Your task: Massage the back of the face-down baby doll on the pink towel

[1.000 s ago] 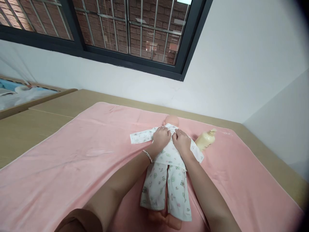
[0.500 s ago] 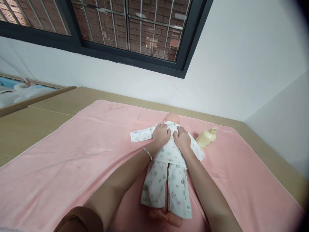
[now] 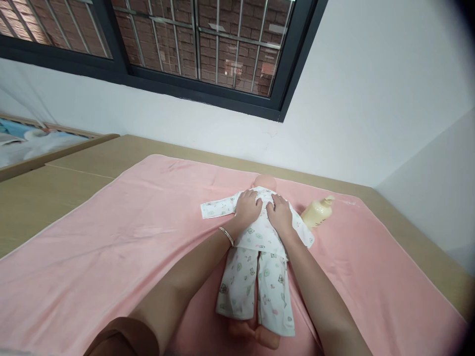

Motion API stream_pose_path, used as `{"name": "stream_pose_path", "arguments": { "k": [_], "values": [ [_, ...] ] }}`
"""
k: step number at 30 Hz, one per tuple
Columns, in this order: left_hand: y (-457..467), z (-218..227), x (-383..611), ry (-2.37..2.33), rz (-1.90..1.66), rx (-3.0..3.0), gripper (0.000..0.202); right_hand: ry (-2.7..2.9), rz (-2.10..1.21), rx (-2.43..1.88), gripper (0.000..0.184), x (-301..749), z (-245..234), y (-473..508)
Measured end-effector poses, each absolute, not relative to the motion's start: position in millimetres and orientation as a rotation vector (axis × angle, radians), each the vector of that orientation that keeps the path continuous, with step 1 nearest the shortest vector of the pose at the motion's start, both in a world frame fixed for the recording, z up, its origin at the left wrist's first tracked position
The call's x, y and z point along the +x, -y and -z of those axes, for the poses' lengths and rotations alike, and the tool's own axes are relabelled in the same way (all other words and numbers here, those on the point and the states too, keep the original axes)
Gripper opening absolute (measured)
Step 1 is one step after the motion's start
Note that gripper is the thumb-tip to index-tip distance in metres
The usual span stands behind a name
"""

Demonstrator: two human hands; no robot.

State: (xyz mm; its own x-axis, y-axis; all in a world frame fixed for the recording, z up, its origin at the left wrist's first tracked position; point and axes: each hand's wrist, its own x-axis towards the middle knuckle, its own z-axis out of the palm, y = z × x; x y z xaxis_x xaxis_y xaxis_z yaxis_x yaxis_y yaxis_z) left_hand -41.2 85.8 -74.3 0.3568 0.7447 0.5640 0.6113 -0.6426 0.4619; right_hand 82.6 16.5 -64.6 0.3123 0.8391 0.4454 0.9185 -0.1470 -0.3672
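Observation:
A baby doll (image 3: 264, 181) lies on its back on a pink blanket (image 3: 111, 232), head towards the wall. It wears a white printed top (image 3: 260, 232) and matching trousers (image 3: 256, 287); its bare feet show near me. My left hand (image 3: 247, 207) and my right hand (image 3: 280, 213) rest side by side on the doll's chest near the collar. Both hands have their fingers curled into the fabric of the top. A thin bracelet sits on my left wrist.
A cream pump bottle (image 3: 318, 212) lies on the blanket just right of the doll. The blanket covers a tan wooden surface (image 3: 55, 193) set against a white wall (image 3: 371, 99) under a barred window (image 3: 193, 44). A framed picture (image 3: 33, 143) lies at far left.
My hands have shifted slightly up the doll's chest towards the collar. The view has shifted a little. Nothing else moved.

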Motion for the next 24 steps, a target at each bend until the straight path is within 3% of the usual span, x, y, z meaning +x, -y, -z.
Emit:
{"name": "stream_pose_path", "arguments": {
  "k": [11,20,24],
  "values": [
    [-85,69,-42,-1.216,-1.088,2.496,0.023,1.612,0.186,-1.985,0.048,87,65,-20],
    [-80,71,-41,-1.293,-1.179,2.482,0.015,1.488,0.331,-1.975,0.036,75,62,-7],
    [-84,70,-42,-1.232,-1.120,2.512,0.020,1.552,0.301,-1.949,0.041,80,62,-13]
  ]
}}
